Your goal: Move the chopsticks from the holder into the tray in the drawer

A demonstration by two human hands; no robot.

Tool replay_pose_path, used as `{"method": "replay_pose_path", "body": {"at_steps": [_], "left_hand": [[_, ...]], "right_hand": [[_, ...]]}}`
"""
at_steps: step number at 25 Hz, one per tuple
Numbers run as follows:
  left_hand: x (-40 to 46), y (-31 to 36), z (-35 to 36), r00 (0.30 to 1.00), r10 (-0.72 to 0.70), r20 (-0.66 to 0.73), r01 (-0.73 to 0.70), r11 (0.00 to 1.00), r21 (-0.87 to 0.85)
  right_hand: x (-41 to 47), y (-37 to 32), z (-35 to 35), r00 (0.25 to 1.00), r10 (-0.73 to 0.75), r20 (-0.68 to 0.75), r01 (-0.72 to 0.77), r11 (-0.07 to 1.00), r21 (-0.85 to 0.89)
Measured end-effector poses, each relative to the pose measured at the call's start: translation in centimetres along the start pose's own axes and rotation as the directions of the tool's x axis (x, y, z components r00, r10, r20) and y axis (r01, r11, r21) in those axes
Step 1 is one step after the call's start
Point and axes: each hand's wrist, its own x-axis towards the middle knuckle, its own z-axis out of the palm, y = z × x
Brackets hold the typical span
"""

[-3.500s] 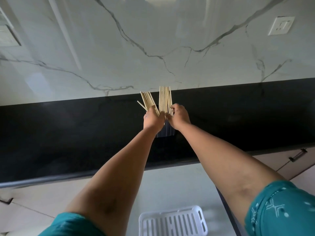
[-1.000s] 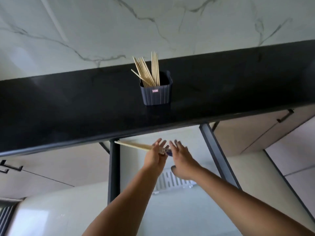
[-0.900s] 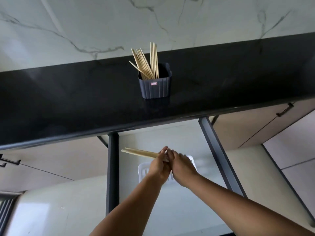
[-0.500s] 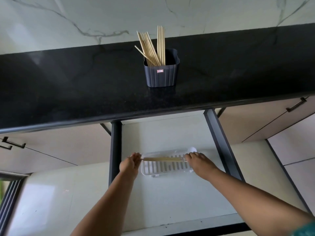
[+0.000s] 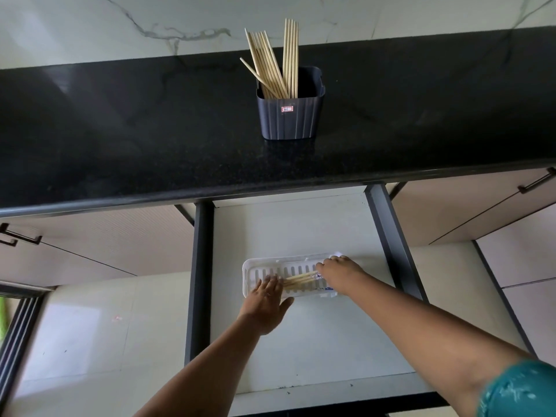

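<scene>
Both hands are down in the open drawer (image 5: 301,356), over the white slotted tray (image 5: 249,275) that lies crosswise on the drawer's pale floor. A small bundle of chopsticks (image 5: 301,279) lies along the tray, slightly tilted, its ends under the two hands. The left hand (image 5: 266,302) is spread flat, fingers apart, with the fingertips touching the left end of the bundle; it grips nothing. The right hand (image 5: 341,273) covers the right end of the tray, knuckles up, fingers curled down onto the bundle; whether it pinches the sticks or only rests on them I cannot tell. A teal sleeve (image 5: 517,389) shows at the lower right corner.

Above the drawer runs the black speckled desk (image 5: 120,130). On it stands a dark ribbed holder (image 5: 290,121) with a small red label. More sticks (image 5: 276,67) remain in the holder: one group leans left, another stands upright just beside it. Behind is a white marble wall (image 5: 90,25). Cabinet fronts with dark handles (image 5: 535,185) flank the drawer on either side
</scene>
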Motion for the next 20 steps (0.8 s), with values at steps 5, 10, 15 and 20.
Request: {"method": "replay_pose_path", "body": {"at_steps": [5, 10, 15, 20], "left_hand": [[0.5, -0.5, -1.0, 0.988, -0.026, -0.155, 0.000, 0.986, -0.165], [1.6, -2.3, -1.8, 0.995, -0.064, -0.076, 0.052, 0.989, -0.140], [3.2, -1.9, -2.6, 0.994, -0.100, 0.047, 0.104, 0.991, -0.083], [3.4, -1.9, -2.7, 0.991, -0.123, 0.053, 0.121, 0.991, 0.051]], "right_hand": [[0.1, 0.1, 0.0, 1.000, 0.005, 0.012, -0.007, 0.992, 0.126], [-0.5, -0.6, 0.3, 0.995, 0.025, 0.097, -0.038, 0.990, 0.133], [0.3, -1.3, 0.6, 0.999, 0.038, 0.025, -0.044, 0.950, 0.308], [0.8, -1.2, 1.9, 0.999, 0.019, 0.045, -0.036, 0.909, 0.416]]}}
